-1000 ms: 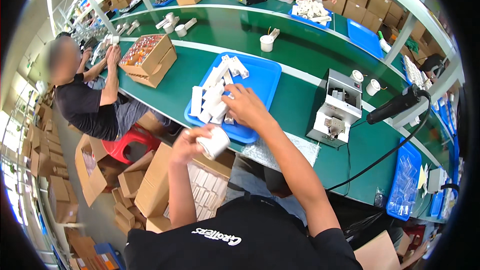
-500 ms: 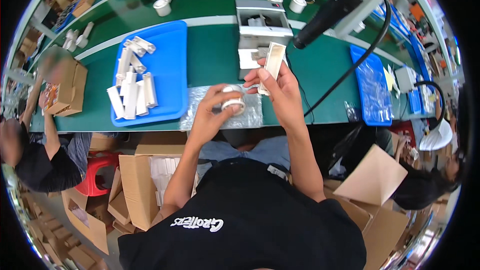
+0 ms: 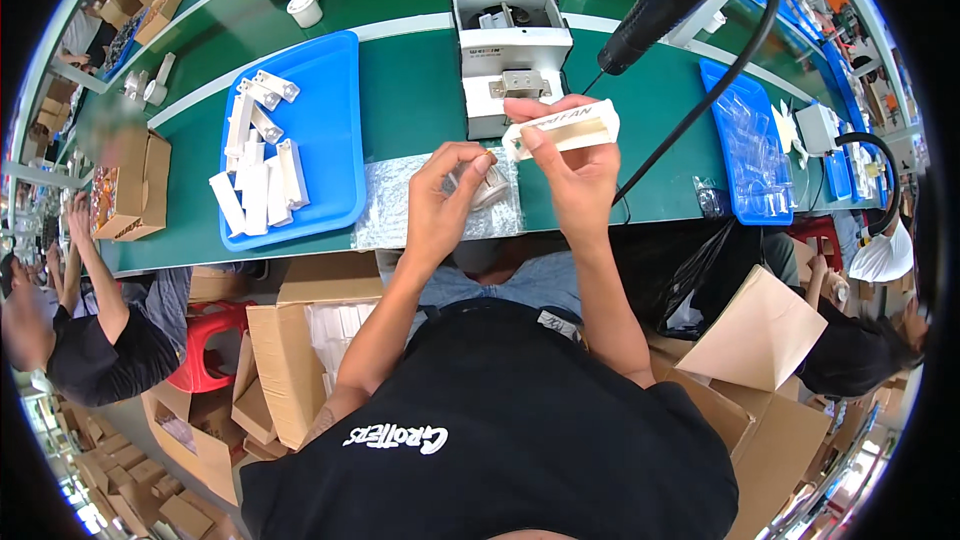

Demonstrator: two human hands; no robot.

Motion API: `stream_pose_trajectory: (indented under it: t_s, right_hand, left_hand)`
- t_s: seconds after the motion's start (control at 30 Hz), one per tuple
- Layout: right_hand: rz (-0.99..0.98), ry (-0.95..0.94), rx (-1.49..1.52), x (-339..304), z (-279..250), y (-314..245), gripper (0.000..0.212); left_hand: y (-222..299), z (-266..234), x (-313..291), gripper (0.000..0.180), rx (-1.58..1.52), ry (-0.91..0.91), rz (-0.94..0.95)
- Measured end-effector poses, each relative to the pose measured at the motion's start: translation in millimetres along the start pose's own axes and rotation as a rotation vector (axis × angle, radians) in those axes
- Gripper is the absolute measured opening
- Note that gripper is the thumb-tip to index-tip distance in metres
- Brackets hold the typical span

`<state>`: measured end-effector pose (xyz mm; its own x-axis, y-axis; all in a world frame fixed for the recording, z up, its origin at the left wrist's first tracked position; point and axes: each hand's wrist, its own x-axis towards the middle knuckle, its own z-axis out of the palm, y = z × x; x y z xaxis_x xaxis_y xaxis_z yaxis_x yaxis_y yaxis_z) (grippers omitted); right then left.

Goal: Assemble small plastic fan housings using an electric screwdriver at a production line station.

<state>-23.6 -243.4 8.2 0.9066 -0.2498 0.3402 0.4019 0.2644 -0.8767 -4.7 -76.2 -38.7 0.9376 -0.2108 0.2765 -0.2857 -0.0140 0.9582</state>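
Note:
In my right hand [image 3: 580, 175] is a long, hollow white plastic housing [image 3: 598, 128], its printed side facing up and its open cavity showing. The fingers wrap its far side and the thumb presses the near one. A round white fitting [image 3: 492, 190] rests tilted over a bubble-wrap sheet [image 3: 385, 202]. My left hand [image 3: 438, 198] is closed at the fitting's upper edge, thumb and forefinger pinched by a tiny orange-brown bit that looks like its wire. The fingers partly cover the fitting.
A blue tray [image 3: 335, 130] at left bears several white housings. Ahead stands a grey-and-white bench machine [image 3: 515, 60]. A black electric screwdriver [image 3: 665, 10] hangs at right with its looping cable, before another blue tray [image 3: 745, 180] of clear plastic pieces. Cardboard boxes [image 3: 280, 370] flank me.
My right hand has turned the housing from upright to nearly level and moved slightly right. My left hand has shifted from around the round fitting to a pinch at its edge.

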Motion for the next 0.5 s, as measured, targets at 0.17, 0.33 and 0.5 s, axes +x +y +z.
stream_pose_trajectory:
  t_s: [0.17,0.33,0.5]
  right_hand:
    - [0.006,-0.078,0.038,-1.4,0.0,22.5,0.036]
    - [0.051,-0.109,-0.160,-4.0,-10.8,43.5,0.035]
    - [0.087,-0.243,-0.341,1.4,-14.8,18.6,0.048]
  left_hand:
    - [-2.5,0.6,-0.3,0.013,-0.022,-0.013,-0.028]
    - [-2.3,-2.8,-0.1,0.015,-0.062,-0.079,-0.053]
    - [-2.6,-2.0,-11.8,0.060,0.302,-0.004,0.126]
